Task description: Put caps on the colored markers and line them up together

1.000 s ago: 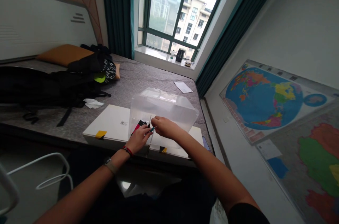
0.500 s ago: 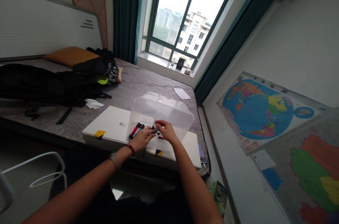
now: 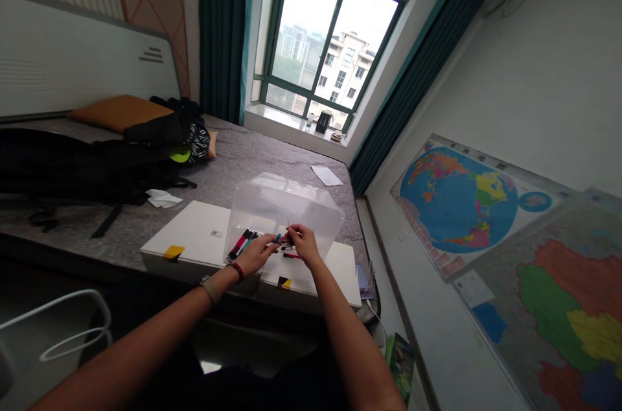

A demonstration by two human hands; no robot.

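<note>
My left hand (image 3: 256, 254) is closed on a small teal pen part (image 3: 277, 238), over the front of a clear plastic box (image 3: 311, 207). Just right of it, my right hand (image 3: 302, 242) pinches a thin upright stick-like piece (image 3: 288, 223). Several pens (image 3: 241, 242), red, black and teal, lie side by side at the box's left, near my left fingers. Beneath my right hand are a few small dark and red pieces (image 3: 290, 256). The box rests across two white cartons (image 3: 182, 229), each with a yellow and black tab.
The cartons stand on a grey marbled mattress (image 3: 262, 152). Black bags (image 3: 72, 161), an orange cushion (image 3: 121, 113) and a crumpled tissue (image 3: 164, 198) lie left. White paper (image 3: 326, 175) lies behind the box. A white cable (image 3: 92, 333) loops at lower left.
My hands have drawn slightly apart. The thin piece in my right hand now stands up from the fingers. The whole view has shifted a little.
</note>
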